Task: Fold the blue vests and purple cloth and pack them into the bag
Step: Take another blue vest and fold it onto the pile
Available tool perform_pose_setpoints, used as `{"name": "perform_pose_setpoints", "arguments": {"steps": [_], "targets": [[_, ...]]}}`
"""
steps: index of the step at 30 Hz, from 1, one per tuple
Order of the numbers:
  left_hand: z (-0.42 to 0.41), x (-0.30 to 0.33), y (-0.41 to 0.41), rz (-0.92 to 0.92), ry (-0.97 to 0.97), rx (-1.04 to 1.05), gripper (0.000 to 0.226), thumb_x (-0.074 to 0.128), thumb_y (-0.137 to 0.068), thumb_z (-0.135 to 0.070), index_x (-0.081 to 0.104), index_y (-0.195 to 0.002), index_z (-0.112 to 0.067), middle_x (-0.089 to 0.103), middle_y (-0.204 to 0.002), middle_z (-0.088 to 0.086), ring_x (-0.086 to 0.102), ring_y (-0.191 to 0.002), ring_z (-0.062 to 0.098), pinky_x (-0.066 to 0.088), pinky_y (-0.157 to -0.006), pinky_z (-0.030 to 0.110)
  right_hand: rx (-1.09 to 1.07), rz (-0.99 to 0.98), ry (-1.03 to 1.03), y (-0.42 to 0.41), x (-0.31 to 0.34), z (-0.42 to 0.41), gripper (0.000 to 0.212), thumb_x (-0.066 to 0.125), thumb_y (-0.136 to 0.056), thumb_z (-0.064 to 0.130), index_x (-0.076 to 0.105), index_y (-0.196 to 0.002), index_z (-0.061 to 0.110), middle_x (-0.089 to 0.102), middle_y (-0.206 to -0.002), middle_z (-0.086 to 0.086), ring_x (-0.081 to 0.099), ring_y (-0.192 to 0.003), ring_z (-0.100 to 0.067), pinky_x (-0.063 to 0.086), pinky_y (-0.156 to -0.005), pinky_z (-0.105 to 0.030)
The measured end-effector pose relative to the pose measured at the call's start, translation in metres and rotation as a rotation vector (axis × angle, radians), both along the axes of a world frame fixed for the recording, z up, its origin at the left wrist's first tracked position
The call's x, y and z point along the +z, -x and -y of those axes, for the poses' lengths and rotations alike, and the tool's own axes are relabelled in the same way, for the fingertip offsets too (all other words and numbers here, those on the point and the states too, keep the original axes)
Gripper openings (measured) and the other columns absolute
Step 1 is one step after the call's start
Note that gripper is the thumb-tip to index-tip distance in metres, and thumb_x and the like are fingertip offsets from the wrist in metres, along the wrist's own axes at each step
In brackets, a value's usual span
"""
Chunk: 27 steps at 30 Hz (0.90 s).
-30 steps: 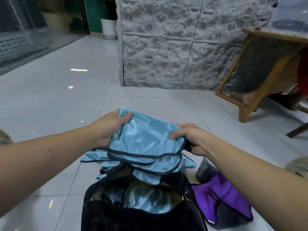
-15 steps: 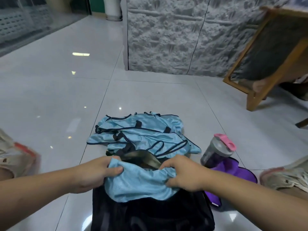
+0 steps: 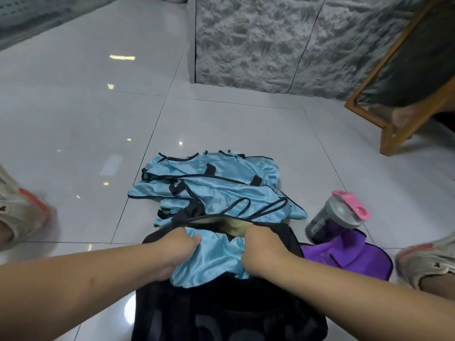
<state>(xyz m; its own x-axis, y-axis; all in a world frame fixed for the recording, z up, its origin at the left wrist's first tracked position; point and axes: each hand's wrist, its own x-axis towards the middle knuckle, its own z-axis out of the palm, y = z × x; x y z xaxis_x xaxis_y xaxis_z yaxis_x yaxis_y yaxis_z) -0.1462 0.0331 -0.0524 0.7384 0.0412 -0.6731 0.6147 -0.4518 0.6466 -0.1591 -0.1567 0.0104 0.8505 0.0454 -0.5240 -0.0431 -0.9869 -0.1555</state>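
A black bag (image 3: 221, 313) stands open on the floor right in front of me. A folded blue vest (image 3: 211, 262) lies in its mouth. My left hand (image 3: 179, 252) grips the vest's left side and my right hand (image 3: 263, 249) grips its right side, both pressed into the opening. Beyond the bag a loose pile of blue vests (image 3: 211, 190) with dark trim lies on the tiles. The purple cloth (image 3: 344, 254) lies flat on the floor to the right of the bag.
A grey shaker bottle with a pink lid (image 3: 337, 217) stands on the purple cloth's far edge. My shoes are at the left (image 3: 22, 210) and right (image 3: 426, 259) edges. A wooden frame (image 3: 394, 124) leans at the back right, before a grey textured wall (image 3: 270, 40).
Both hands have brought the folded blue vest down from in front of me into the bag's mouth. The pile of vests behind the bag has come into view.
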Motion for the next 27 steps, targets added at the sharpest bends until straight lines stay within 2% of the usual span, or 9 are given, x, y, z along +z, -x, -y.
{"name": "perform_pose_setpoints", "arguments": {"steps": [4,8,12,14,16,19,21,24,27], "targets": [[0.019,-0.017,-0.013,0.0,-0.069,0.056,0.041,0.039,-0.112,-0.023,0.049,-0.138,0.007,0.053,-0.099,0.009,0.05,-0.103,0.025,0.045,-0.09,0.034,0.09,-0.136,0.074,-0.022,-0.021,-0.01,0.019,0.059,-0.093,0.005,0.052,-0.078,0.014,0.048,-0.082,-0.002,0.059,-0.09,-0.025,0.047,-0.075,-0.031],[0.026,-0.042,-0.016,-0.092,-0.022,0.171,0.044,0.041,-0.112,-0.024,0.049,-0.142,0.006,0.061,-0.123,0.017,0.056,-0.114,0.033,0.044,-0.093,0.036,0.199,-0.304,0.194,-0.037,-0.042,-0.005,0.025,0.057,-0.098,0.006,0.068,-0.121,0.0,0.06,-0.101,-0.013,0.061,-0.098,-0.029,0.052,-0.088,-0.035],[0.022,-0.044,-0.015,-0.102,-0.003,0.203,0.05,0.047,-0.109,-0.036,0.051,-0.145,-0.002,0.056,-0.141,0.012,0.053,-0.119,0.03,0.042,-0.101,0.034,0.218,-0.282,0.251,-0.041,-0.06,0.005,0.029,0.063,-0.097,0.013,0.067,-0.124,0.006,0.067,-0.127,-0.011,0.065,-0.116,-0.031,0.053,-0.096,-0.039],[0.014,-0.039,-0.02,-0.075,-0.016,0.111,0.045,0.059,-0.103,-0.038,0.061,-0.132,-0.004,0.064,-0.132,0.011,0.06,-0.119,0.03,0.048,-0.106,0.041,0.241,-0.245,0.251,-0.041,-0.064,0.005,0.03,0.062,-0.097,0.012,0.065,-0.127,0.005,0.065,-0.132,-0.013,0.064,-0.12,-0.032,0.053,-0.099,-0.04],[0.005,-0.029,-0.026,-0.111,0.004,0.027,0.03,0.072,-0.09,-0.022,0.065,-0.115,-0.007,0.065,-0.123,0.008,0.06,-0.116,0.027,0.049,-0.106,0.043,0.245,-0.166,0.206,-0.04,-0.061,0.003,0.039,0.061,-0.097,0.011,0.058,-0.135,0.004,0.062,-0.135,-0.015,0.062,-0.122,-0.033,0.053,-0.099,-0.041],[-0.007,-0.021,-0.036,-0.192,-0.035,-0.085,0.059,0.074,-0.07,-0.006,0.054,-0.125,-0.005,0.05,-0.134,0.006,0.047,-0.13,0.031,0.042,-0.105,0.041,0.367,-0.05,0.111,-0.032,-0.045,-0.005,0.045,0.064,-0.1,0.029,0.051,-0.136,0.006,0.06,-0.132,-0.017,0.059,-0.12,-0.035,0.049,-0.095,-0.041],[-0.012,-0.024,-0.039,-0.182,-0.126,-0.181,0.071,0.076,-0.058,-0.011,0.054,-0.126,-0.009,0.056,-0.131,0.012,0.057,-0.114,0.03,0.05,-0.089,0.038,0.467,-0.012,0.061,-0.023,-0.033,-0.012,0.041,0.066,-0.096,0.042,0.06,-0.121,0.01,0.062,-0.118,-0.014,0.06,-0.109,-0.034,0.051,-0.091,-0.04],[-0.016,-0.051,-0.041,-0.141,-0.229,-0.272,0.068,0.085,-0.052,-0.022,0.06,-0.115,-0.015,0.067,-0.112,0.011,0.066,-0.094,0.028,0.058,-0.08,0.037,0.519,-0.124,-0.033,-0.013,-0.026,-0.02,0.019,0.061,-0.095,0.026,0.07,-0.106,0.013,0.067,-0.101,-0.008,0.061,-0.093,-0.03,0.054,-0.082,-0.036],[-0.007,-0.033,-0.032,-0.093,-0.297,-0.38,0.069,0.092,-0.059,-0.024,0.057,-0.117,-0.01,0.066,-0.096,0.009,0.06,-0.075,0.023,0.052,-0.069,0.031,0.595,-0.388,-0.268,-0.004,-0.027,-0.02,0.042,0.063,-0.096,0.01,0.066,-0.135,0.024,0.07,-0.114,-0.002,0.059,-0.093,-0.018,0.047,-0.083,-0.025]]}}
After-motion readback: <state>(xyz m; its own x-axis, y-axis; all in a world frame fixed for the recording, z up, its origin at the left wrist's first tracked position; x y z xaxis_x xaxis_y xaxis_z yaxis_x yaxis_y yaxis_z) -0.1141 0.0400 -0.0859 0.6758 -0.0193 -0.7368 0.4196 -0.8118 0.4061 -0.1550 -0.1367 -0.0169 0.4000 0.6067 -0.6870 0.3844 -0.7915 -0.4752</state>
